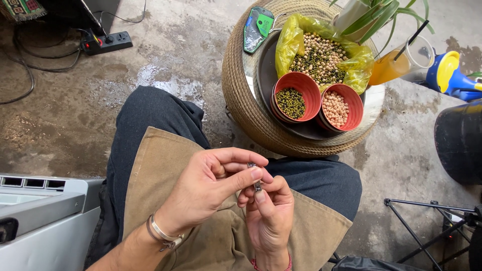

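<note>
Hands, left (211,185) and right (268,211), pinching small metal piece (254,175) above lap; stool rim (241,100) near

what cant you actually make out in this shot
Head view only:
- Small metal piece: mostly covered by the left hand and right hand fingers; its kind is unclear.
- Plant: top cut by the frame edge.
- Black tub: cut by the right edge.
- Grey machine: cut at the bottom-left corner.

We can't identify the small metal piece (255,180) — fingers (251,175) cover most of it, too tiny.
</note>
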